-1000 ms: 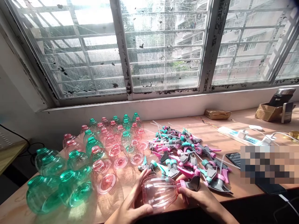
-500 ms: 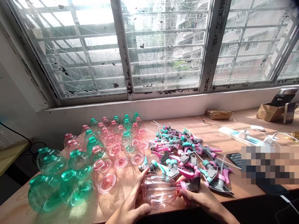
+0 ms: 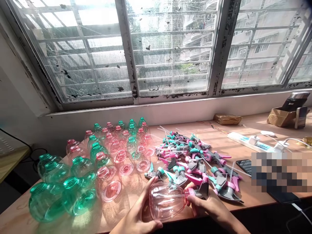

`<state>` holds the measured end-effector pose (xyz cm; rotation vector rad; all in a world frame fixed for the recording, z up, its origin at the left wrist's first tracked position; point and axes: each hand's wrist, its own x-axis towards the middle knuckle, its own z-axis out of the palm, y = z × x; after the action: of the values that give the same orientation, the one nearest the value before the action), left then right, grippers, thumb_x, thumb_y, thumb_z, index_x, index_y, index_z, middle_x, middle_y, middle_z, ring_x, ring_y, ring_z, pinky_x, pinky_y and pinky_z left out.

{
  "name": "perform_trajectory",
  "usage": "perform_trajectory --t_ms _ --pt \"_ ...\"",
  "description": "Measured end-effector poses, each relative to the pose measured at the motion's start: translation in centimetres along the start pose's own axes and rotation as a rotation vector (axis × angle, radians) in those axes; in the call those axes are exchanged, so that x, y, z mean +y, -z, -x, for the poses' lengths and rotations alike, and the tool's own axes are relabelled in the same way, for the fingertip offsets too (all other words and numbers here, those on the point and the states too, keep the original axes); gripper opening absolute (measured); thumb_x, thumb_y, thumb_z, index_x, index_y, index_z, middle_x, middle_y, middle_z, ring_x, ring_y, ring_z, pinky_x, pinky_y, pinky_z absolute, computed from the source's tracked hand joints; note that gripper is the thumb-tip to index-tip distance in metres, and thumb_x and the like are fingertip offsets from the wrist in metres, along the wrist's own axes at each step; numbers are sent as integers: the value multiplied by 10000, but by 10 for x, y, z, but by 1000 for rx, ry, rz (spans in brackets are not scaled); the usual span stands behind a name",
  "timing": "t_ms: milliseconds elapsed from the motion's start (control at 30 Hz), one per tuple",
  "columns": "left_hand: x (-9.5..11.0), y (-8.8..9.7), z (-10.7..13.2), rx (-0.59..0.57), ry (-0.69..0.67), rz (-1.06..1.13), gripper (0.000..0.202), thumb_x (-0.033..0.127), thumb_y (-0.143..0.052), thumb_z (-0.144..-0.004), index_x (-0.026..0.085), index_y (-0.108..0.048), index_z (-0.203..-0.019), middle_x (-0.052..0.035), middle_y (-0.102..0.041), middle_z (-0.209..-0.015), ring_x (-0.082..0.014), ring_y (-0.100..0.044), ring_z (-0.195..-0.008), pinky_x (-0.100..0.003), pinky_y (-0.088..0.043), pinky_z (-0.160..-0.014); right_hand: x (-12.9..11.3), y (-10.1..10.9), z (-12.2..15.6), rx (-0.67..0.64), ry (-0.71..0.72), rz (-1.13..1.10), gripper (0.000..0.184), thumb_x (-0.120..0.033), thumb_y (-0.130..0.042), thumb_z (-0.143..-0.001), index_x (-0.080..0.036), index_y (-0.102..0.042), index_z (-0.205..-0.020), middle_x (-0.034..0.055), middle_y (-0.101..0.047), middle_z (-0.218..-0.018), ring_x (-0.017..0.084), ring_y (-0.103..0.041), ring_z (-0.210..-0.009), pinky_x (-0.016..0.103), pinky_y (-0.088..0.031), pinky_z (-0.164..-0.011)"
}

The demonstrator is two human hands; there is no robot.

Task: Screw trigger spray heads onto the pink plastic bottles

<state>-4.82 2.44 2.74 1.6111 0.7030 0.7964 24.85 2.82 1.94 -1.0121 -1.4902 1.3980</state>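
Observation:
A clear pink spray bottle (image 3: 167,201) lies sideways in the air at the table's front edge, its neck toward the right. My left hand (image 3: 140,211) is wrapped round its base, thumb below and fingers above. At the neck, my right hand (image 3: 203,203) grips the pink collar of a grey and pink trigger sprayer (image 3: 201,191), which sits on the bottle's mouth. The sprayer's thin tube runs inside the bottle. Some of my right fingers are hidden behind the neck. Just beyond my hands lies a heap of loose trigger sprayers (image 3: 192,152) in pink, teal and grey.
Open-topped green bottles (image 3: 80,195) and pink bottles (image 3: 124,162) stand close together on the left of the wooden table (image 3: 136,224). A white power strip (image 3: 251,143), a phone (image 3: 244,166) and a wrapped brown packet (image 3: 227,119) lie to the right. Windows rise behind.
The bottle has turned slightly about its length, and my right fingers have shifted round the collar. Both hands stay in nearly the same place.

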Motion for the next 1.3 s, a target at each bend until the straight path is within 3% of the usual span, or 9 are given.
perform_trajectory --t_ms 133,300,500,700,767,867,967,1100,1300 --pt "4 0 2 -11 57 35 1081 421 -883 -747 410 -207 -1590 -30 -177 -1731 -372 -122 -1586 -569 -151 -1284 3 1 1 -16 0 -14 436 -623 -717 -835 -189 -675 -819 -20 -646 -606 165 -618 -540 279 -477 -569" --pt "11 4 2 56 74 -36 703 503 -622 -954 421 -287 -1567 1 -215 -1723 -319 -71 -1600 -589 -18 -1289 8 1 2 -32 -46 -36 436 -598 -750 -818 -176 -659 -756 -16 -644 -606 158 -593 -574 278 -432 -584" --pt "4 3 -2 -5 23 29 955 461 -812 -815 377 -253 -1586 -51 -218 -1721 -370 -170 -1579 -588 -162 -1280 -2 -3 2 -19 -24 -107 441 -620 -744 -811 -199 -637 -887 -2 -718 -675 162 -647 -511 279 -497 -543" --pt "6 -2 1 -15 45 37 1081 452 -873 -750 391 -202 -1595 -52 -196 -1726 -390 -156 -1577 -579 -184 -1275 -6 -4 3 -35 -13 -101 407 -591 -718 -854 -189 -652 -853 -2 -710 -629 174 -682 -556 285 -533 -577" --pt "10 -2 1 -22 53 40 1062 507 -839 -769 376 -193 -1601 -50 -186 -1729 -388 -152 -1578 -579 -165 -1280 -3 -3 3 -32 -17 -107 410 -592 -731 -842 -192 -647 -867 1 -718 -648 171 -679 -556 281 -529 -577" --pt "13 1 1 27 42 -29 853 573 -685 -882 376 -250 -1589 -20 -187 -1730 -347 -75 -1596 -572 -72 -1293 2 -2 3 -38 -20 -109 416 -584 -757 -825 -191 -642 -895 -2 -713 -641 171 -675 -558 273 -521 -577" --pt "9 4 1 44 56 -61 764 547 -637 -926 388 -274 -1580 -8 -203 -1726 -327 -70 -1599 -566 -65 -1295 6 -1 2 -28 -26 -109 412 -570 -772 -817 -192 -635 -909 -5 -710 -618 177 -672 -553 279 -515 -574" --pt "1 5 -1 18 27 -23 923 455 -789 -839 384 -250 -1585 -33 -207 -1725 -351 -141 -1587 -562 -119 -1292 5 -1 0 -33 -5 -105 403 -578 -751 -831 -194 -640 -875 -2 -713 -593 178 -673 -524 281 -505 -557" --pt "-5 3 -2 -34 20 100 958 310 -853 -802 412 -280 -1562 -45 -261 -1707 -372 -255 -1555 -555 -224 -1269 2 -1 0 -46 0 -112 401 -573 -727 -859 -179 -652 -876 -5 -690 -565 169 -671 -537 276 -504 -575"
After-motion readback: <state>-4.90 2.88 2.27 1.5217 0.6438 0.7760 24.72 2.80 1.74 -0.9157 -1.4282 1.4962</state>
